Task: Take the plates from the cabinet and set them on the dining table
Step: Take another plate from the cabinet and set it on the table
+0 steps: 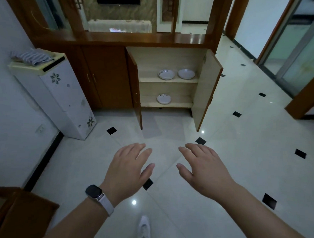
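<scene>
Three round plates (166,74), perhaps ceramic, wooden cabinet (166,58)

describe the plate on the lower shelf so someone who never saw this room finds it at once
Look at the brown wooden cabinet, at its one compartment with both doors open. The upper shelf holds two plates side by side; the lower shelf holds one. That lone white plate, dark marks on its far rim, has no neighbour.
</scene>
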Available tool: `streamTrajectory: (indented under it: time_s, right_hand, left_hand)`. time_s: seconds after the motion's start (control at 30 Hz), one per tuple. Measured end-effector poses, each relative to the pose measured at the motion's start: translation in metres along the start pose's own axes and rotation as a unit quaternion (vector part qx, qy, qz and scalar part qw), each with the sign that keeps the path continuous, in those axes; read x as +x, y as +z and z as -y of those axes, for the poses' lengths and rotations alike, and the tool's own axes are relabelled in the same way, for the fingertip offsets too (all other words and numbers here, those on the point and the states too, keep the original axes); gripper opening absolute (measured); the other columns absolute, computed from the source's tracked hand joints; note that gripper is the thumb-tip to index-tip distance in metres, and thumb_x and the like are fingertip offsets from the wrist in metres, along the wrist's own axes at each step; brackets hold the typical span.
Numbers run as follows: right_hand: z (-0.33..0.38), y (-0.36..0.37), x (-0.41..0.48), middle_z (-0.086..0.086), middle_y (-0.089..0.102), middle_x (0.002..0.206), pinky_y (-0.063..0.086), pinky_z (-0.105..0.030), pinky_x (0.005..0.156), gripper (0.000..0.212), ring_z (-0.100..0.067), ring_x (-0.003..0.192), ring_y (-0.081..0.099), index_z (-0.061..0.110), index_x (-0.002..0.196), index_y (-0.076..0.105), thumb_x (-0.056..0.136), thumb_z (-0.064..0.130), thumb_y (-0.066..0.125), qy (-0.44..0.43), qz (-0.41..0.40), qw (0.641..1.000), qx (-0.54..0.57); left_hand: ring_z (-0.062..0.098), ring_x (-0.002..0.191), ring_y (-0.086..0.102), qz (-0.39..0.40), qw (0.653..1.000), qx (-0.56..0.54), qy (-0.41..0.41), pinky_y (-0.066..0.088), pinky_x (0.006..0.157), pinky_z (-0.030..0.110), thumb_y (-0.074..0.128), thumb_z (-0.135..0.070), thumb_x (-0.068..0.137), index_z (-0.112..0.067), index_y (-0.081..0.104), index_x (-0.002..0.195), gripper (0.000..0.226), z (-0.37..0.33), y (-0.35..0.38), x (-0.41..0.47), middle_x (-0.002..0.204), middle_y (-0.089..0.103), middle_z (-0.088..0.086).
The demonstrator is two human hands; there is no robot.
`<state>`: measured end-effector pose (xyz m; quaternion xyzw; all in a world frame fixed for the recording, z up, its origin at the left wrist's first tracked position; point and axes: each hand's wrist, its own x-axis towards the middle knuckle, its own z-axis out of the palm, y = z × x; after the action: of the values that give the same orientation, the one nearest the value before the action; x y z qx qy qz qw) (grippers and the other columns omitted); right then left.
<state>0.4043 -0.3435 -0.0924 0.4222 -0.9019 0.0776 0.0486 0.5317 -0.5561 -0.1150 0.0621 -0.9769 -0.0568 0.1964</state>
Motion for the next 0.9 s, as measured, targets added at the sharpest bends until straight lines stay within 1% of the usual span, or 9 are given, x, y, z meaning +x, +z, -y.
streamTrajectory:
  time_s: [0.07,0.1,0.2,0.3,0.47,0.57,0.77,0.9]
  right_hand:
    - [0.000,-0.002,0.014,-0.001,0.065,0.124,0.046,-0.041,0.100,0.054,-0.023,0.115,0.060,0.021,0.128,0.060,0.091,0.054,0.038,-0.006,-0.001,1.000,-0.020]
    - [-0.001,0.001,0.031,-0.001,0.065,0.124,0.046,-0.041,0.099,0.054,-0.023,0.115,0.060,0.021,0.128,0.060,0.091,0.054,0.038,-0.002,0.003,1.000,-0.023]
    - [0.006,0.001,0.079,-0.001,0.065,0.124,0.046,-0.041,0.099,0.053,-0.023,0.115,0.060,0.022,0.127,0.060,0.092,0.054,0.038,0.033,0.010,0.999,-0.026]
    - [0.003,0.007,0.109,-0.002,0.064,0.124,0.046,-0.042,0.099,0.052,-0.024,0.115,0.059,0.020,0.126,0.060,0.092,0.053,0.037,0.045,0.014,0.999,-0.025]
    - [-0.006,0.010,0.145,0.000,0.064,0.122,0.047,-0.041,0.097,0.051,-0.024,0.113,0.060,0.021,0.124,0.060,0.091,0.053,0.038,0.074,0.029,0.996,-0.037]
    - [-0.019,0.012,0.173,-0.002,0.066,0.121,0.049,-0.041,0.095,0.051,-0.025,0.112,0.062,0.020,0.122,0.063,0.090,0.052,0.040,0.077,0.019,0.996,-0.037]
    - [-0.056,0.023,0.225,-0.004,0.066,0.121,0.048,-0.042,0.094,0.052,-0.026,0.111,0.062,0.018,0.123,0.063,0.091,0.052,0.039,0.082,0.010,0.997,-0.012]
    - [-0.098,0.033,0.271,-0.002,0.064,0.126,0.046,-0.041,0.097,0.055,-0.025,0.115,0.059,0.020,0.127,0.060,0.093,0.054,0.034,0.083,0.023,0.996,0.005]
  left_hand:
    - [0.025,0.111,0.060,-0.011,1.000,0.007,0.015,0.046,0.095,0.040,0.047,-0.043,0.093,-0.015,0.064,0.121,0.043,0.009,0.001,0.018,0.120,0.065,0.006]
    - [0.025,0.111,0.060,-0.004,1.000,-0.006,0.012,0.046,0.095,0.040,0.048,-0.043,0.093,-0.015,0.064,0.121,0.042,0.022,0.003,0.030,0.120,0.065,0.007]
    - [0.024,0.112,0.059,0.005,0.999,-0.012,0.037,0.047,0.095,0.041,0.049,-0.044,0.094,-0.016,0.064,0.122,0.042,0.065,0.009,0.073,0.121,0.064,0.006]
    - [0.024,0.112,0.058,0.021,0.999,-0.007,0.049,0.046,0.095,0.040,0.047,-0.045,0.094,-0.016,0.063,0.122,0.043,0.092,0.018,0.110,0.120,0.064,0.006]
    - [0.023,0.112,0.057,0.030,0.997,-0.039,0.056,0.046,0.095,0.040,0.043,-0.045,0.095,-0.016,0.063,0.121,0.043,0.115,0.033,0.148,0.120,0.064,0.004]
    - [0.024,0.112,0.057,0.039,0.997,-0.045,0.052,0.045,0.095,0.040,0.042,-0.045,0.096,-0.016,0.063,0.121,0.043,0.126,0.044,0.172,0.120,0.063,0.004]
    - [0.023,0.112,0.057,0.049,0.996,-0.026,0.065,0.044,0.095,0.040,0.043,-0.045,0.095,-0.017,0.062,0.121,0.042,0.135,0.067,0.230,0.121,0.063,0.004]
    - [0.022,0.112,0.058,0.068,0.997,0.009,0.043,0.045,0.095,0.040,0.040,-0.047,0.095,-0.019,0.060,0.122,0.044,0.135,0.089,0.283,0.121,0.063,0.003]
